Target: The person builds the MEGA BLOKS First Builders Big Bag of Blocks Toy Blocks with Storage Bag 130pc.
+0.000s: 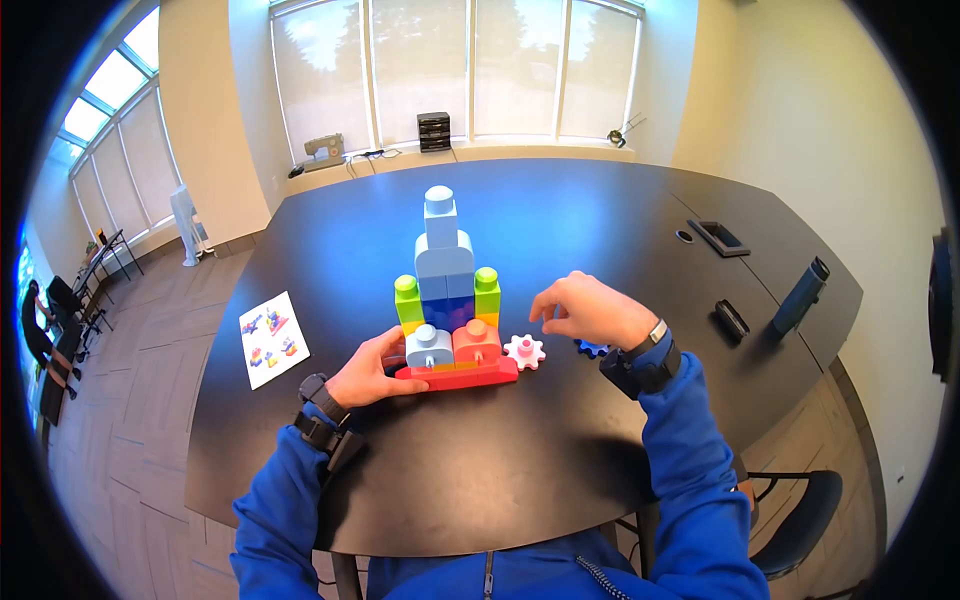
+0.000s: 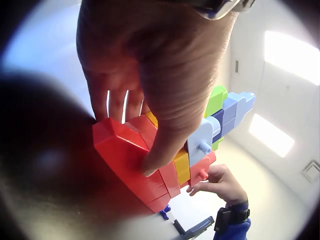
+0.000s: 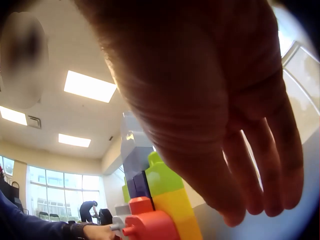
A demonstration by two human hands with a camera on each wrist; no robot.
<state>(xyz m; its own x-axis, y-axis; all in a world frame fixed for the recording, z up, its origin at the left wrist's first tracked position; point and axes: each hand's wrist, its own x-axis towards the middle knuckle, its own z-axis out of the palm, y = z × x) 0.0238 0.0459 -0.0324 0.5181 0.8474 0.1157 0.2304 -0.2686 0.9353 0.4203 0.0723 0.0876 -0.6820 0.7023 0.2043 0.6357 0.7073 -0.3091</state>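
Note:
In the head view a building-block model stands on a long red base (image 1: 465,377). It has a light blue block (image 1: 428,350) and a coral block (image 1: 477,347) in front. Lime green blocks (image 1: 487,284) top its yellow sides, and a grey-blue tower (image 1: 444,262) rises behind. My left hand (image 1: 362,375) grips the base's left end, thumb (image 2: 162,150) across the front and fingers behind. Right of the model, my right hand (image 1: 598,312) hovers with bent, relaxed fingers (image 3: 272,190) and holds nothing. Below it lie a white gear (image 1: 514,351) with a pink hub and a partly hidden blue gear (image 1: 590,348).
A sheet with pictures of block models (image 1: 275,340) lies on the dark table (image 1: 580,205) at left. At right are a black case (image 1: 732,320), a dark bottle (image 1: 802,296) and a table socket box (image 1: 720,240). Another person (image 1: 42,335) is far left.

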